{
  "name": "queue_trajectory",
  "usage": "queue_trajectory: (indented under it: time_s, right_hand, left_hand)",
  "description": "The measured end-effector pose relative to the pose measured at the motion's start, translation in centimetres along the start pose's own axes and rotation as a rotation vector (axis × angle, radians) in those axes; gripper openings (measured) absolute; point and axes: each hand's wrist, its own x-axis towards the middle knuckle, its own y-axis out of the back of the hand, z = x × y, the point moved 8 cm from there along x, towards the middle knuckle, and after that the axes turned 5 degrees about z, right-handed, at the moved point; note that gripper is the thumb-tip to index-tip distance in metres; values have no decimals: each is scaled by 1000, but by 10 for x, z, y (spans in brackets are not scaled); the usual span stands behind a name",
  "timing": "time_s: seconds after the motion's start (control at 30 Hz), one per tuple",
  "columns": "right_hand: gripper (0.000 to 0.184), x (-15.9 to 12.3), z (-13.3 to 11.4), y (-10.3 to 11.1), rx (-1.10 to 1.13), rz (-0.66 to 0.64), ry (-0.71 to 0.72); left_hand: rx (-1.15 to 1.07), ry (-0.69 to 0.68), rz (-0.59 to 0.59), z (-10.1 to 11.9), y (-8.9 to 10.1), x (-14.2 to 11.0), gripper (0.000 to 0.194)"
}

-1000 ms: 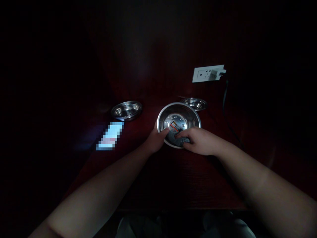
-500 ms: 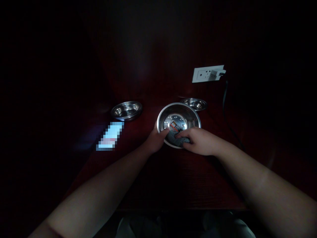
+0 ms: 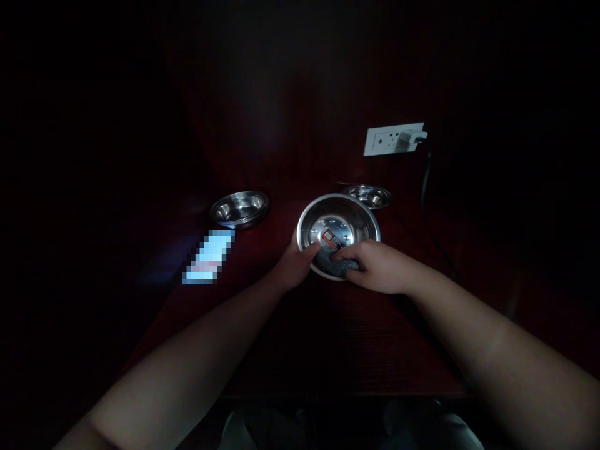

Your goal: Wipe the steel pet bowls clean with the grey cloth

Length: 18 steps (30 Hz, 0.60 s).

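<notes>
A shiny steel bowl [image 3: 356,219] is tilted toward me over the dark red table, a printed label [image 3: 330,238] stuck inside it. My left hand [image 3: 296,264] grips its left rim, thumb over the edge and the other fingers hidden behind. Inside the lower part of the bowl lies a grey patterned cloth [image 3: 334,265]. My right hand [image 3: 377,265] is closed on this cloth and presses it against the inner wall near the front rim.
Steel bowls [image 3: 240,209], seemingly stacked, stand at the left, with a lit, blurred phone [image 3: 209,257] in front. Another steel bowl [image 3: 370,197] sits behind the held one. On the back wall a white socket [image 3: 391,139] has a plug and a black cable [image 3: 425,187] running down.
Almost nothing differs. Both hands, the bowl and the cloth stay in the same place.
</notes>
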Motion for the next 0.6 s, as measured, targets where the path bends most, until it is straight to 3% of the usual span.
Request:
queue_trajectory:
  time_s: [0.6]
  right_hand:
    - [28,0,-2,3,-81,17,2]
  left_hand:
    - [23,26,10,1,0,-3,47]
